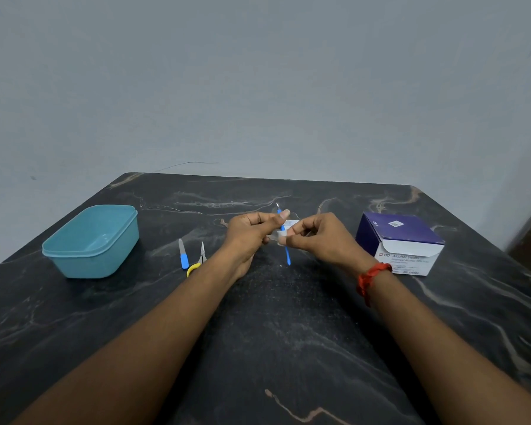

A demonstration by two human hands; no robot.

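Note:
Above the middle of the dark marble table (288,348), my left hand (252,231) holds a thin blue tool (287,256) with a metal tip, nearly upright. My right hand (319,237) pinches a small white swab packet (287,228) right against the tool's shaft. The two hands almost touch. The tool's middle is hidden behind the packet and fingers. A red thread band (371,279) circles my right wrist.
A teal plastic tub (74,256) stands at the left. A blue-handled file (183,254) and small yellow-handled scissors (198,262) lie beside my left forearm. An opened purple-and-white box of alcohol swabs (402,243) sits at the right. A grey wall rises behind the table.

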